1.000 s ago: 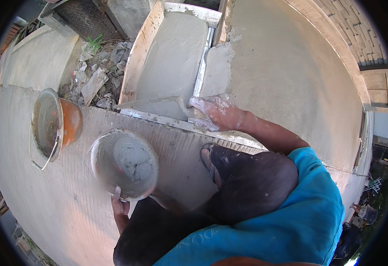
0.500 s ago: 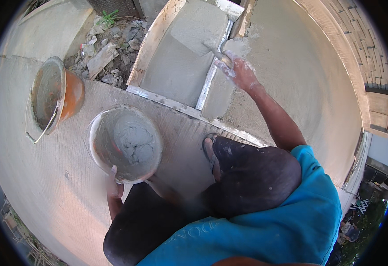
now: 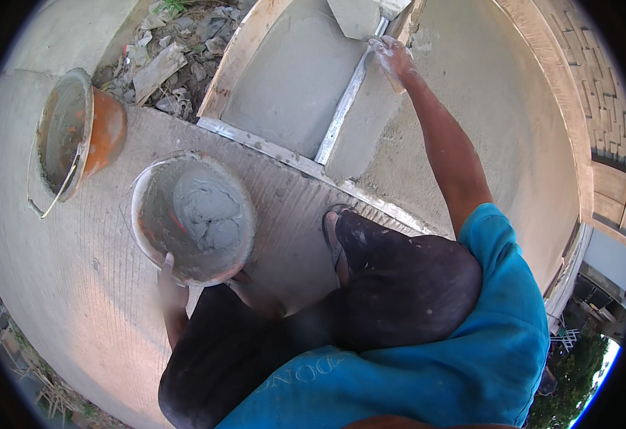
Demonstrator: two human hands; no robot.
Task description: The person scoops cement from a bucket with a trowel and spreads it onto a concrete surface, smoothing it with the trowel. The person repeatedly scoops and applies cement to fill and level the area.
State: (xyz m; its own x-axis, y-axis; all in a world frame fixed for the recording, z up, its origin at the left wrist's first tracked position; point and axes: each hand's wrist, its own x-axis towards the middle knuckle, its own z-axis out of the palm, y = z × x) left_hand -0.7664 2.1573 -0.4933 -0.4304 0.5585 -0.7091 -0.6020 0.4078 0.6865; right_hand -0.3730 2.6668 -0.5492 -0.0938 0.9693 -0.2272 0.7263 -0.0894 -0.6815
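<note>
My right hand (image 3: 394,60) is closed round the handle of a trowel, its arm stretched far out. The trowel's grey blade (image 3: 354,17) lies flat at the far end of a framed panel of wet cement (image 3: 277,93). A pale metal strip (image 3: 343,114) runs along the panel's right side, just below that hand. Near my knees, my left hand (image 3: 173,286) grips the near rim of a bucket (image 3: 141,214), thumb over the edge and other fingers mostly hidden. Grey mortar (image 3: 213,211) is heaped inside the bucket.
An orange bucket (image 3: 105,132), coated with cement, leans on its side at the left. Broken rubble (image 3: 173,61) lies behind it. A wooden form board (image 3: 238,53) edges the panel's left. Smoothed cement (image 3: 484,107) spreads to the right, bounded by a curved-looking board (image 3: 567,93).
My right hand has pushed the trowel farther away along the metal strip to the panel's far end. My left hand stays on the bucket rim. The whole view has shifted slightly.
</note>
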